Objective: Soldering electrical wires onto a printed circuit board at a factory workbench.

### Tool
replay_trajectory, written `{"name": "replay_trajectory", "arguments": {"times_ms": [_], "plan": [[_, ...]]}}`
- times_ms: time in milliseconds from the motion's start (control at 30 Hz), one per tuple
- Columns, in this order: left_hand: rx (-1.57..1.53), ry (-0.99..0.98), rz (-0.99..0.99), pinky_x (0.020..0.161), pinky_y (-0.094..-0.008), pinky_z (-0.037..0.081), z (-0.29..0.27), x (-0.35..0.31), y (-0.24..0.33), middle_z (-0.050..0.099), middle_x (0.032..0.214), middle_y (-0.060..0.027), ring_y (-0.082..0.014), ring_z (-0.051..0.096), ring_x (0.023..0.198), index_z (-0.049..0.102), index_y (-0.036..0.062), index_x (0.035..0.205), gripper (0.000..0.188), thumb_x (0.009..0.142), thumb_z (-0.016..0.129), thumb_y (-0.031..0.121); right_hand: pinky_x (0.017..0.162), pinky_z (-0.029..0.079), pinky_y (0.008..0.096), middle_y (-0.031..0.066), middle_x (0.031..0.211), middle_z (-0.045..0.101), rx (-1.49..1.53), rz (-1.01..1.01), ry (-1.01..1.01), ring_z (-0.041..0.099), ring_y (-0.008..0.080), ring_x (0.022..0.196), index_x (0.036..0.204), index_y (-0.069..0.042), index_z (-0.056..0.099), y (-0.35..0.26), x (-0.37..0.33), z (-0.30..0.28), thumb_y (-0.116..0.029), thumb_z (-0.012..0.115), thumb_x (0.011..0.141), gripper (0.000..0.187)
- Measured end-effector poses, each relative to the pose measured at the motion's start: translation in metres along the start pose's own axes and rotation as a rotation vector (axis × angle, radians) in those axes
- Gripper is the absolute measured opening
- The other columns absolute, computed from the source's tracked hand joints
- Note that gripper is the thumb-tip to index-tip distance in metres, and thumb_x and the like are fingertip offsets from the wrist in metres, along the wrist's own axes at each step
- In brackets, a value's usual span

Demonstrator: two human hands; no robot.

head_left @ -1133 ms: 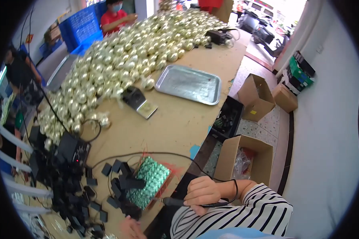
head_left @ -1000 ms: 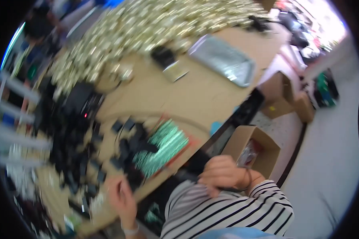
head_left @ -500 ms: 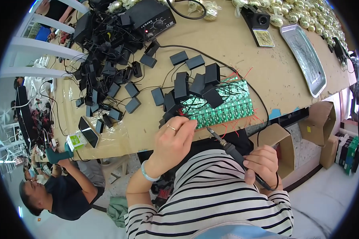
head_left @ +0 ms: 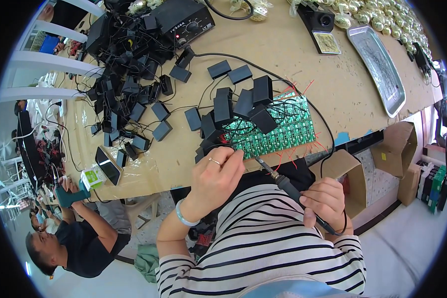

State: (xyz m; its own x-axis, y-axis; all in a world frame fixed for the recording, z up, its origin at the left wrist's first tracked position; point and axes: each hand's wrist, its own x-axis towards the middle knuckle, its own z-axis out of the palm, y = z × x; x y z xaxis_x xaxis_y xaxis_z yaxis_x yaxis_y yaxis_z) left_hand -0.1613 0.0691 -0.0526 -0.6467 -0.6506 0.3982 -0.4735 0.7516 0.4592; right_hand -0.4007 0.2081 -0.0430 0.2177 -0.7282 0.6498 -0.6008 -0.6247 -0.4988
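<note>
My right hand is closed round the dark handle of a soldering iron. The iron's metal tip points up and left, to the near edge of a green circuit board panel. At the near left corner of that panel, my left hand has its fingertips pinched together, close to the iron's tip. What is between them is too small to make out; thin dark wires run beside them. Several black boxes with black leads rest on and beside the panel's left part. Red wires stick out along its edges.
Black boxes and cables are heaped at the far left, beside a black soldering station. An iron stand, a metal tray and gold ornaments sit far right. On the left, a co-worker holds a green power drill.
The soldering iron's tip has shifted slightly left, nearer my left fingertips. My left hand stays pinched at the panel's corner. The whole view has moved a little.
</note>
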Motion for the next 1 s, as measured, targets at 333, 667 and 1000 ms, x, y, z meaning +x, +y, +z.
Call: {"name": "replay_trajectory", "arguments": {"times_ms": [333,667,1000], "plan": [[0.026,-0.009,0.021,0.060,-0.0312,0.052,0.001,0.001,0.002,0.063,0.087,-0.0042,-0.0209,0.064,0.070,0.072,0.0056,0.095,0.021,0.075,0.078,0.000,0.050,0.045,0.0349,0.0115,0.068,0.062,0.103,0.228,0.201,0.055,0.0236,0.052,0.084,0.000,0.059,0.000,-0.010,0.012,-0.011,0.051,0.088,0.014],[0.041,-0.018,0.017,0.060,-0.0307,0.052,0.000,0.002,0.003,0.062,0.086,-0.0039,-0.0205,0.064,0.070,0.072,0.0061,0.095,0.021,0.075,0.077,0.001,0.053,0.049,0.0349,0.0089,0.071,0.064,0.109,0.230,0.379,0.060,0.0227,0.056,0.086,-0.002,0.060,-0.004,-0.017,0.010,-0.011,0.053,0.094,0.013],[0.065,-0.039,-0.012,0.060,-0.0308,0.053,-0.008,0.000,0.007,0.062,0.088,-0.0054,-0.0205,0.063,0.070,0.073,0.0047,0.098,0.024,0.076,0.078,-0.001,0.055,0.049,0.0360,0.0086,0.074,0.065,0.037,0.214,0.331,0.061,0.0239,0.058,0.088,-0.003,0.061,-0.006,-0.010,0.006,-0.014,0.055,0.095,0.014]]}}
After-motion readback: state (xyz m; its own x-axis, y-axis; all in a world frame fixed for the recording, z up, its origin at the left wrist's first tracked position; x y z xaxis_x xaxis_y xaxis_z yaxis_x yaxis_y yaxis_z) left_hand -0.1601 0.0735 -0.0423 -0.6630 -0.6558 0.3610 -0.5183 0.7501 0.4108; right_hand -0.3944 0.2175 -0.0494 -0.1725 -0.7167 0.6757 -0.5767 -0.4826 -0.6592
